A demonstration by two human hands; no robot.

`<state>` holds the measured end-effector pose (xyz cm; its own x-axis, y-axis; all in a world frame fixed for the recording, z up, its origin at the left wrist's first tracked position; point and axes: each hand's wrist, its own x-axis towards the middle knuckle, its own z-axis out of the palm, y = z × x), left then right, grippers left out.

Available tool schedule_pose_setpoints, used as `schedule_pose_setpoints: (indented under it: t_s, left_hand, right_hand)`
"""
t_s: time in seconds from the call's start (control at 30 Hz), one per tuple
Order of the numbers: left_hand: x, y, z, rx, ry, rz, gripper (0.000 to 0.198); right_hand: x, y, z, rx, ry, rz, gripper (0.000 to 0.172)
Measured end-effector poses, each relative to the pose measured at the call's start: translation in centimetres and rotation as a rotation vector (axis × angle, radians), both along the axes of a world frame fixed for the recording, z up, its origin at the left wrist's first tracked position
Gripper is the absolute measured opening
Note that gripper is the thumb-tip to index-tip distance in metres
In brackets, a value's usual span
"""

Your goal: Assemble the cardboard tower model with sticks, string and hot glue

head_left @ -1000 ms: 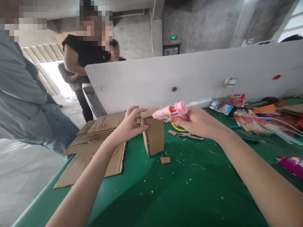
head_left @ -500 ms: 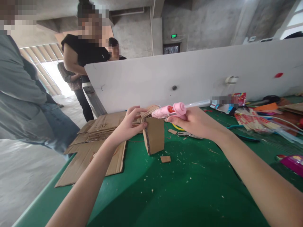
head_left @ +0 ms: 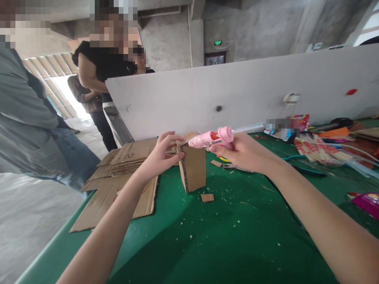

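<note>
A small upright cardboard box (head_left: 194, 169) stands on the green table, its left edge pinched by my left hand (head_left: 166, 154), thumb on the near side and fingers at the top. My right hand (head_left: 241, 152) grips a pink hot glue gun (head_left: 211, 138) with a clear glue stick (head_left: 250, 127) sticking out of its back. The gun's tip points left, at the box's top edge; whether it touches the cardboard I cannot tell. In front of the box lies a small cardboard scrap (head_left: 207, 197). Behind my right hand are pliers (head_left: 237, 168), partly covered.
Flat cardboard sheets (head_left: 127, 185) are piled on the left of the green table (head_left: 213, 244). At the right lie packets of sticks (head_left: 315, 152), teal-handled tools (head_left: 308, 171) and a purple object (head_left: 367, 204). A white panel (head_left: 177, 104) closes off the back. People stand at the left.
The glue gun's tip has shifted very slightly left and down along the top of the box. My left hand keeps its hold, and the box stays in place.
</note>
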<state>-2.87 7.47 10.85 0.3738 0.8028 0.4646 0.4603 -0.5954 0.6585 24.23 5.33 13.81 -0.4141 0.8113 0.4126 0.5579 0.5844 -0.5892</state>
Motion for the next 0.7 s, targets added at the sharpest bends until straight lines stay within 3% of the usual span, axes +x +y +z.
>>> schedule_pose_setpoints:
  t_s: [0.57,0.7]
  left_hand:
    - [0.16,0.14,-0.41,0.044,-0.016,0.015,0.038]
    - [0.17,0.21,-0.43,0.039,-0.020,0.017,0.039]
  right_hand:
    - [-0.07,-0.05,0.01,0.023,-0.007,0.054,0.042]
    - [0.01,-0.07,0.19,0.024,-0.061,0.009,0.040]
